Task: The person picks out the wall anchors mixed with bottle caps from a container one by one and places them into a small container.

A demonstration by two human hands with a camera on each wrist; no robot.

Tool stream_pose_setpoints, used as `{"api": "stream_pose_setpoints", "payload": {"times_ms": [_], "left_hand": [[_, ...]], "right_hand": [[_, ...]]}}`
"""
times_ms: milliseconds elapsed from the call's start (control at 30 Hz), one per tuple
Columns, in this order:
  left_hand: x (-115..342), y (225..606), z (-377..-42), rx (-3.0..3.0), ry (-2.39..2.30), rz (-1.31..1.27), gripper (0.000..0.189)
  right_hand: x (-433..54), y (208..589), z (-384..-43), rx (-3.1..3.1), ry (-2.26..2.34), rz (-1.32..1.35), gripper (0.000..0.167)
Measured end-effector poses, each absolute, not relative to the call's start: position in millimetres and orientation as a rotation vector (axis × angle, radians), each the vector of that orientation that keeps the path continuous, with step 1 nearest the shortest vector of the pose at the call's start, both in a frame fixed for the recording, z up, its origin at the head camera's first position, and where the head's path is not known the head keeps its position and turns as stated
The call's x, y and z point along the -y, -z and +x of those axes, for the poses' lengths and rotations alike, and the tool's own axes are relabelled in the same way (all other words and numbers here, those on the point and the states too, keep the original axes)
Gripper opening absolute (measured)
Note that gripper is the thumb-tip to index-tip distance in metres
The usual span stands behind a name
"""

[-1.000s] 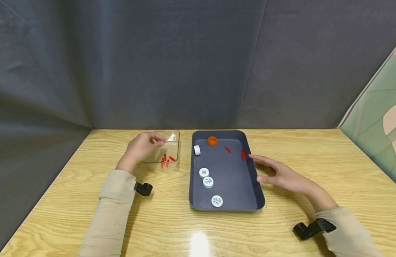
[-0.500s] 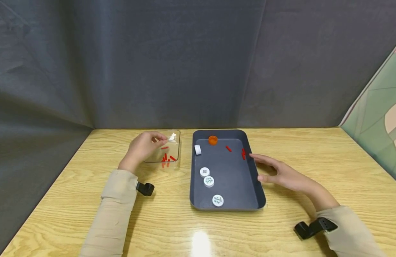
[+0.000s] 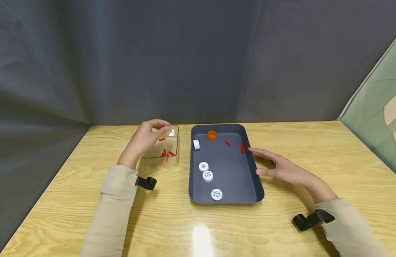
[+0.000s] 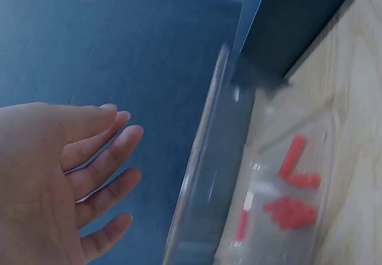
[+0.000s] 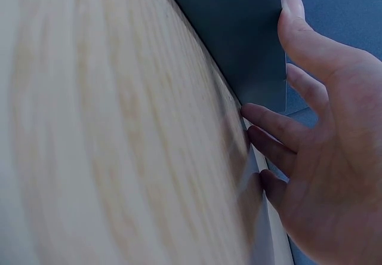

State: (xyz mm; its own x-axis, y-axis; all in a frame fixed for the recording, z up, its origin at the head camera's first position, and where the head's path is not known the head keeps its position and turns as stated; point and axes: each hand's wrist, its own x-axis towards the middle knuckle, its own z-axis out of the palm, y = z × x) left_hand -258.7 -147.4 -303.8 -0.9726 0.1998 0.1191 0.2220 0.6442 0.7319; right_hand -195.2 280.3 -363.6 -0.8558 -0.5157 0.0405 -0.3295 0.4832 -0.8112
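Several small red plastic sticks (image 3: 165, 153) already lie in the clear plastic dish (image 3: 175, 151), left of centre — the left hand (image 3: 143, 140) hovers above it, fingers relaxed and empty. A few red sticks (image 3: 242, 148) remain in the dark grey rectangular tray (image 3: 258, 187) mid-frame; the right hand (image 3: 282, 170) rests loosely open against its right wall.

The tabletop (image 3: 281, 228) is light wood with a clear grain and a bright spot of reflected light near its front edge. On it lie a dark grey tray (image 3: 259, 185) in the middle and, just beside it on the left, a small clear dish (image 3: 173, 159). The tray stands apart from the dish by a narrow strip of bare wood.
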Motion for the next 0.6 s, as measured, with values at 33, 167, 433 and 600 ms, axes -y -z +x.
{"api": "stream_pose_setpoints", "payload": {"times_ms": [33, 167, 433, 600], "left_hand": [[145.4, 302.8, -259.3, 2.824, 1.258, -0.356, 0.031], [134.6, 299.7, -265.7, 2.838, 1.148, -0.373, 0.029], [104.6, 285.7, -276.6, 2.863, 1.042, -0.358, 0.027], [89.4, 276.9, -283.1, 2.895, 1.013, -0.35, 0.028]], "right_hand": [[-279.5, 363.5, -196.0, -2.52, 1.306, -0.73, 0.07], [-277.4, 364.4, -198.0, -2.538, 1.29, -0.732, 0.07], [-273.7, 369.2, -198.7, -2.524, 1.313, -0.723, 0.07], [-270.0, 369.9, -198.8, -2.513, 1.318, -0.716, 0.07]]}}
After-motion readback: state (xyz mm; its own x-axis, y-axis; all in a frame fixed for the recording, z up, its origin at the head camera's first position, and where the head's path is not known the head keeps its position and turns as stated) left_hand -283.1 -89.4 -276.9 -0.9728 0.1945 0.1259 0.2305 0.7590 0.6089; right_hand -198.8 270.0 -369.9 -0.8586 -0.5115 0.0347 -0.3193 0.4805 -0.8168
